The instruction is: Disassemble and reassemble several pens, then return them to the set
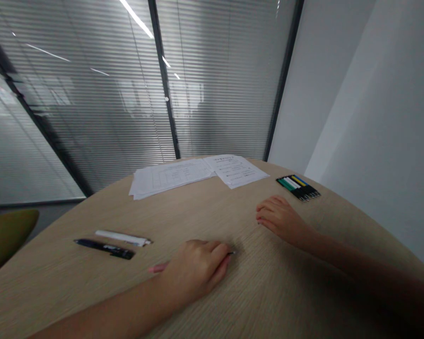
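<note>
The left hand (194,270) is clenched around a pink pen (159,268) on the wooden bench (254,301); the right hand (281,219) rests relaxed, holding nothing. If the grip becomes loose, the pen could slip and roll toward the black pen (104,248).

Printed papers (198,174) and a pen pack (298,187) lie on a wooden table (205,214).
</note>
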Motion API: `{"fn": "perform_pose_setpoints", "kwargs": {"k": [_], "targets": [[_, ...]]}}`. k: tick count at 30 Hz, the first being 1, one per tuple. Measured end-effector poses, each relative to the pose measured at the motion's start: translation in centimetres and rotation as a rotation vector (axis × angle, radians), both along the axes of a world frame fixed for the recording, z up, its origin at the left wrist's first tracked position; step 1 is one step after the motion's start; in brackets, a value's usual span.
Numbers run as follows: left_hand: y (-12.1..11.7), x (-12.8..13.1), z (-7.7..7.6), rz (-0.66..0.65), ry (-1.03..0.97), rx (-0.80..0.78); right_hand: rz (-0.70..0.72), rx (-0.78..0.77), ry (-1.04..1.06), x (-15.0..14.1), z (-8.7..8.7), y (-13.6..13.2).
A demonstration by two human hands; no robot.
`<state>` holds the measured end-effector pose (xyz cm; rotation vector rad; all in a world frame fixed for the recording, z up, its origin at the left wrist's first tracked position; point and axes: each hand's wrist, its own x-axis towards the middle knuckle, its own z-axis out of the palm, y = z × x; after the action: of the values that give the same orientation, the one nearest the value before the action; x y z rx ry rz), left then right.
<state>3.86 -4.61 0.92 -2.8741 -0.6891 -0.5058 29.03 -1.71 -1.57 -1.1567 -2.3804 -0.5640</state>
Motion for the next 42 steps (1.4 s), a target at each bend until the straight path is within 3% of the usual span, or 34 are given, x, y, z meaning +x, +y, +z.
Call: {"fn": "perform_pose_setpoints", "kwargs": {"k": [4, 8, 16, 19, 23, 27, 32, 35, 42], "targets": [[-0.1, -0.2, 0.5, 0.053, -0.085, -0.069, 0.032, -0.028, 0.056, 0.2, 0.2, 0.0], [-0.4, -0.3, 1.3, 0.109, -0.224, -0.223, -0.027, -0.013, 0.102, 0.5, 0.7, 0.1], [-1.3, -0.7, 4.4, 0.056, -0.583, -0.414, -0.185, -0.168, 0.014, 1.7, 0.3, 0.5], [-1.4, -0.8, 4.3, 0.04, -0.7, -0.608, -0.232, -0.258, 0.034, 1.5, 0.2, 0.4], [-1.6, -0.5, 3.9, -0.084, -0.816, -0.927, -0.287, -0.397, 0.073, 1.1, 0.5, 0.4], [-1.8, -0.1, 3.9, -0.187, -0.85, -1.117, -0.294, -0.503, 0.103, 1.2, 0.5, 0.5], [-2.0, -0.3, 4.0, -0.071, -0.743, -1.092, -0.258, -0.47, 0.163, 1.2, 0.3, 0.6], [-2.4, -0.4, 4.5, -0.024, -0.616, -1.035, -0.207, -0.408, 0.293, 0.4, 1.1, 0.0], [-3.4, 0.2, 5.4, -0.037, -0.398, -0.85, 0.204, -0.329, 0.606, -3.2, 5.5, -5.5]]}}
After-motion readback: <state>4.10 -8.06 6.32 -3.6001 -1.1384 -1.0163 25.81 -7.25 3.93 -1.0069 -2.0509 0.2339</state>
